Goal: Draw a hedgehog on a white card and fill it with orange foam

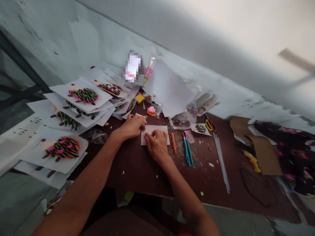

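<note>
A small white sheet of paper [144, 141] lies on the dark red-brown table. My right hand [157, 144] rests on it with bent fingers drawn together, and whatever is under the fingertips is hidden. At the sheet's upper left edge, my left hand [134, 126] is closed against a small peach-coloured packet [141, 117]; its fingertips are partly hidden. An orange stick-shaped tool [173, 142] lies just right of the sheet. Beyond it are teal-handled cutters [187, 150]. Above my hands sits a clear bag with orange and pink clay-like lumps [152, 110].
Stacked white sheets bearing hedgehog figures [83, 95] fill the left side. A phone [133, 67] leans at the back near a large white sheet [168, 87]. Rightward lie scissors [210, 125], translucent glue sticks [221, 164], a yellow glue gun [252, 160] and brown cardboard [265, 150].
</note>
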